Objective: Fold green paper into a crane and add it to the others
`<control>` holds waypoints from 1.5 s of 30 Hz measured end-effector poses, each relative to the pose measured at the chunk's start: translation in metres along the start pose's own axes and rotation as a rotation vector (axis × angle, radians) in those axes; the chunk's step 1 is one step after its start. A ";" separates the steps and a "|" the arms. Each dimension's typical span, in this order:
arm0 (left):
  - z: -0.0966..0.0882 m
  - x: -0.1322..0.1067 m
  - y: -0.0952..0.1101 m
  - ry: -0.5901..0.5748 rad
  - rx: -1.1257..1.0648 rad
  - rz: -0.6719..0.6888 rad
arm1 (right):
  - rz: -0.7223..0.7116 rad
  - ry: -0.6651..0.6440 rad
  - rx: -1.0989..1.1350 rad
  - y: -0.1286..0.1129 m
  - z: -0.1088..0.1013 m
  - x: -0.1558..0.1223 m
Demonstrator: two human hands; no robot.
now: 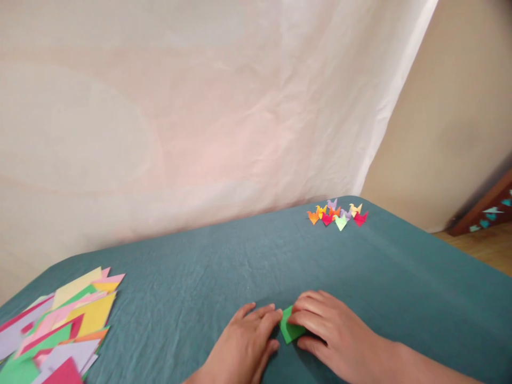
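A small piece of folded green paper (291, 326) lies on the dark teal tabletop between my two hands. My right hand (334, 330) curves over its right part, the fingers and thumb closing on the paper and hiding that side. Palm down on the left is my left hand (247, 341), its fingers stretched out and the thumb apart. Its index fingertip comes up to the paper's left edge; whether it presses on it I cannot tell.
A loose pile of coloured paper sheets (94, 314) spreads over the left side of the table (180, 282). Several small folded paper birds (341, 221) stand near the far right corner. A pale cloth (200, 117) hangs behind the table.
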State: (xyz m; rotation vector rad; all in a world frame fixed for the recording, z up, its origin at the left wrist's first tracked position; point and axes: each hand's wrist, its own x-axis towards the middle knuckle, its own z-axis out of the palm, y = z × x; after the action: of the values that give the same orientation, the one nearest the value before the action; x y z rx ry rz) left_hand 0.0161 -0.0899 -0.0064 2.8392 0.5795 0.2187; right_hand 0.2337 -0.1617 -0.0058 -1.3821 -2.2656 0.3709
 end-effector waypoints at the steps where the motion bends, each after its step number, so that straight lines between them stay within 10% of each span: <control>1: -0.002 0.002 0.003 0.004 -0.023 -0.033 | 0.005 0.003 -0.001 0.000 0.001 0.000; 26: 0.009 0.008 0.010 0.246 0.058 0.085 | 0.037 0.094 -0.100 0.002 0.021 -0.002; 45: 0.009 0.020 0.014 0.267 -0.260 -0.177 | 0.187 0.055 -0.014 0.005 0.016 -0.002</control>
State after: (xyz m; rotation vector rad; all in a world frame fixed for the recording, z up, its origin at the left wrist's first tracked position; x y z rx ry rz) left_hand 0.0408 -0.0958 -0.0096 2.5080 0.7877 0.6005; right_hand 0.2302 -0.1610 -0.0218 -1.5976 -2.1046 0.3725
